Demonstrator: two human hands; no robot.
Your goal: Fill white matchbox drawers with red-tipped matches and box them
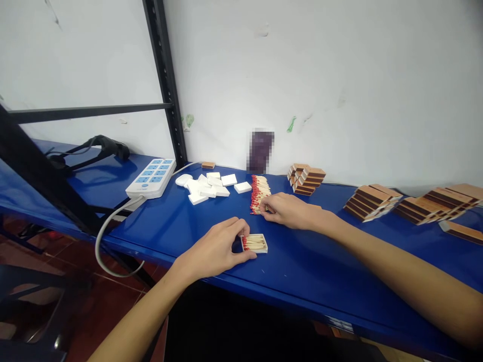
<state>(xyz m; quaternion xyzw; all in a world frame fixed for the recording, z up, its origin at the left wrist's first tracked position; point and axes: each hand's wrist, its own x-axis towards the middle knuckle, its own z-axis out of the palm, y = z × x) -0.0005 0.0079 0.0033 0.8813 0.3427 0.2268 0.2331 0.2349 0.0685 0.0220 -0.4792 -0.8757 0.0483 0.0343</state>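
Observation:
My left hand point(222, 249) grips a small white matchbox tray point(266, 245) at its left end, thumb at the near side and fingers at the far side. Red-headed matches point(254, 242) lie in the tray, heads toward my palm. Beyond it, a long row of loose matches point(261, 188) is spread on the blue table, red heads to the left. At the near end of that row my right hand point(283, 208) has its fingers pinched on matches; how many is hidden by the fingers.
White empty trays point(211, 187) lie heaped at the back left, beside a power strip point(153, 177) with a cable. Stacked matchbox sleeves point(307, 178) stand at the back, with more brown matchbox stacks point(372, 201) to the right. A black shelf post point(166, 80) rises at left.

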